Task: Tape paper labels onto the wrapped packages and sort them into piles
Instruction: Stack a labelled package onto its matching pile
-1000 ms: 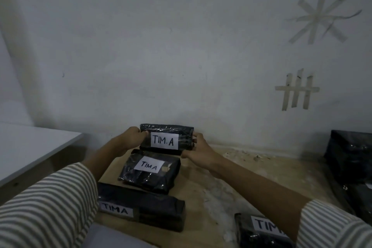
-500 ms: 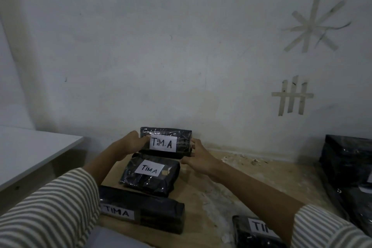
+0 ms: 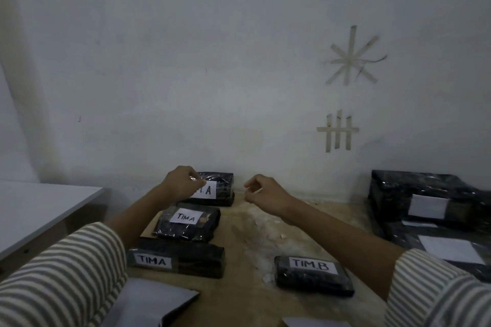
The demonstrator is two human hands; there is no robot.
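Three black plastic-wrapped rectangular packages were seen laid in a row running away from the viewer on the worn brown wooden bench (image 3: 252,244): the nearest package (image 3: 191,257) with a white paper label reading "TIMA", the middle package (image 3: 186,223) with a similar label, and the farthest package (image 3: 223,188) lying close to the white wall (image 3: 212,61). The left hand (image 3: 182,183) was held over the left part of the farthest package's label, its fingers curled loosely; whether it touched the label could not be told. The right hand (image 3: 265,191) was held apart to the right of that package, fingers bent and grasping nothing. A fourth black wrapped package marked "TIM.B" (image 3: 313,275) lay by itself nearer the viewer, on the right. Larger black wrapped bundles with white paper sheets (image 3: 425,202) were stacked at the far right. Strips of beige tape (image 3: 338,131) were stuck to the wall.
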